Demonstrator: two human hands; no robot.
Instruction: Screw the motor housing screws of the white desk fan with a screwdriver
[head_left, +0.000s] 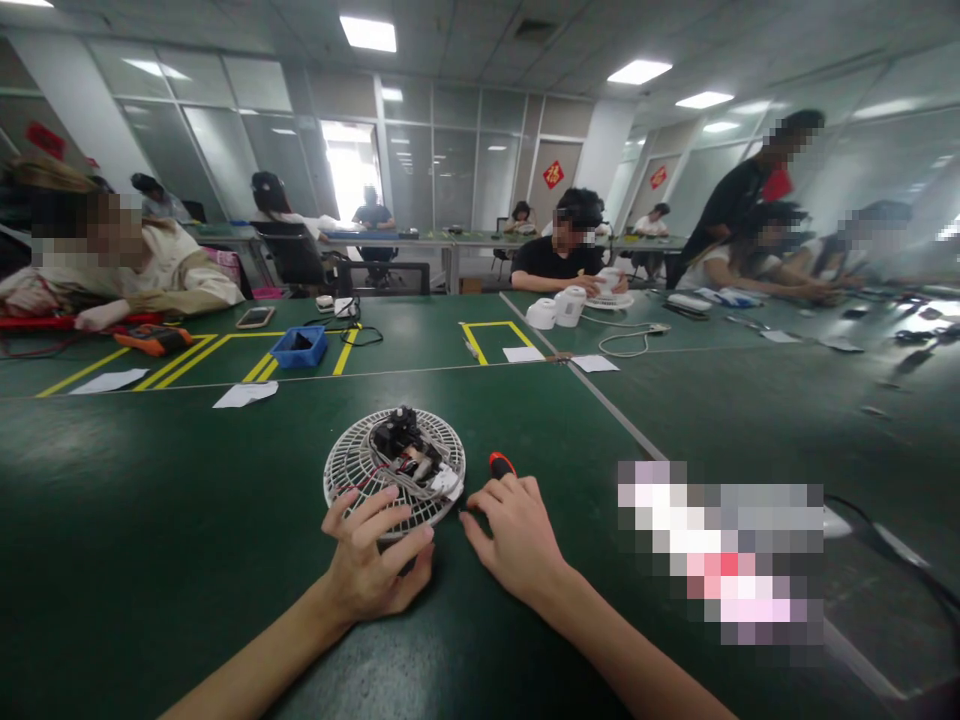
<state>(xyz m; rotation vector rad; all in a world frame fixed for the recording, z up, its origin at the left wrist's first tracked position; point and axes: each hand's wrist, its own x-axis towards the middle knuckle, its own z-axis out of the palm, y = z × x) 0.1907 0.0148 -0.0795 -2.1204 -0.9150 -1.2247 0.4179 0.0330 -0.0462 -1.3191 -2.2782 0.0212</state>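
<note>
A round white fan grille (345, 450) lies on the green table in front of me. On top of it sits a black motor assembly (399, 430) with grey and red wires and a white connector piece (448, 482). My left hand (371, 555) is at the grille's near edge, fingers spread over the rim and thumb apart. Just right of the grille is my right hand (517, 535), its fingers curled. A red-and-black handle (502, 465), seemingly a screwdriver's, sticks out beyond its knuckles; the rest of that tool is hidden under the hand.
A blurred-out patch (727, 560) covers something on the right, with a dark cable beside it. Farther off are a blue bin (298, 346), paper slips (246, 394), a phone (256, 317), an orange-and-black meter (154, 338) and white housings (570, 305). Several people sit around the tables.
</note>
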